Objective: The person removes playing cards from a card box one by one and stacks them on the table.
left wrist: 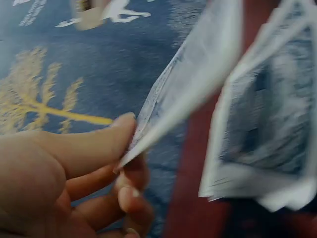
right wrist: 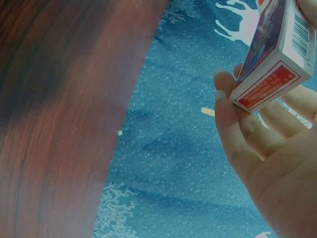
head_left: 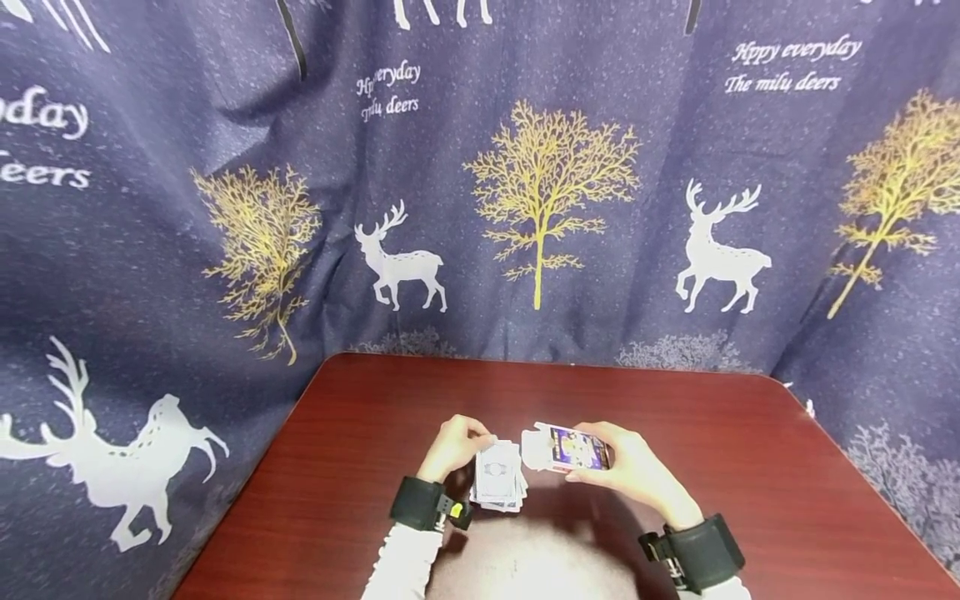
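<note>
Cardboard card box (head_left: 573,448) and deck of cards (head_left: 498,479) above the bench (head_left: 337,467).
Right hand (head_left: 637,471) fingers grip the box, long axis pointing left; left hand (head_left: 450,446) fingers pinch the deck.

the cards (left wrist: 257,124) are motion-blurred at the left wrist; the card box (right wrist: 277,54) is cut off.
</note>
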Demonstrator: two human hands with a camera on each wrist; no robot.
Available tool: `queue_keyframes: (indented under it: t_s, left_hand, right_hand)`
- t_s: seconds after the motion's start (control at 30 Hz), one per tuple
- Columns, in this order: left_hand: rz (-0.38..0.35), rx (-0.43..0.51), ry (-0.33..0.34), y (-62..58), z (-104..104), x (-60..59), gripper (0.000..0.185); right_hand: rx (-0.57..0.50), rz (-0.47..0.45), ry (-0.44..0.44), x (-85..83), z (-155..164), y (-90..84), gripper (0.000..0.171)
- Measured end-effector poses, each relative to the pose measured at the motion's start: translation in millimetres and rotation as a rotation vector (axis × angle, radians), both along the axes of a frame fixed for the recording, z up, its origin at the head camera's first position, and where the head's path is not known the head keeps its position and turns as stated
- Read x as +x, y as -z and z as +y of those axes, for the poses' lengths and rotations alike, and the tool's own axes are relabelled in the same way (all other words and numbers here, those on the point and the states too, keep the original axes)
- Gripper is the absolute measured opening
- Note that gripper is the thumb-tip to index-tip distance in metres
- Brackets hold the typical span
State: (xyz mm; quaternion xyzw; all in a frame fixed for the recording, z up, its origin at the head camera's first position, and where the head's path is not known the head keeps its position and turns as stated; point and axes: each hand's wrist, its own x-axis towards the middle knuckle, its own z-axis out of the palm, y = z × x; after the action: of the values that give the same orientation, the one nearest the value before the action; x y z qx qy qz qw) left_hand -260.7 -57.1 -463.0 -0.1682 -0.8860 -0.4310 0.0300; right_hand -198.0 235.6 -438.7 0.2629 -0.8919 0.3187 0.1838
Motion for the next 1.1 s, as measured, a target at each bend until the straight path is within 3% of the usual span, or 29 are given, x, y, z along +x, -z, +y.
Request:
queue_keyframes:
  t_s: [0.27, 0.53, 0.7, 0.8, 0.9, 1.0, 1.1]
  left_hand:
    - [0.037, 0.02, -0.134, 16.8, 12, -0.1, 0.015]
    - [0.089, -0.04, -0.189, 24.3, 17, -2.6, 0.01]
    - [0.125, -0.066, -0.203, 21.3, 20, -2.9, 0.013]
    - [0.182, -0.038, -0.127, 13.1, 25, 0.6, 0.014]
    - [0.21, -0.008, 0.074, 0.9, 33, 7.5, 0.017]
    - [0.188, 0.007, 0.305, -12.6, 42, 16.8, 0.025]
    - [0.171, -0.015, 0.409, -22.4, 49, 26.4, 0.027]
  right_hand:
    - [0.01, -0.023, -0.005, 0.7, 1, 1.8, 0.062]
    - [0.006, -0.065, -0.029, 0.3, 7, -1.2, 0.062]
    - [0.037, -0.083, -0.027, -3.3, 10, 1.5, 0.062]
    - [0.06, -0.075, -0.028, -5.6, 10, 4.4, 0.064]
    - [0.106, -0.046, -0.038, -6.6, 10, 7.4, 0.067]
    - [0.14, -0.033, -0.06, -6.6, 10, 9.8, 0.069]
    - [0.133, -0.058, -0.106, -6.5, 11, 11.7, 0.07]
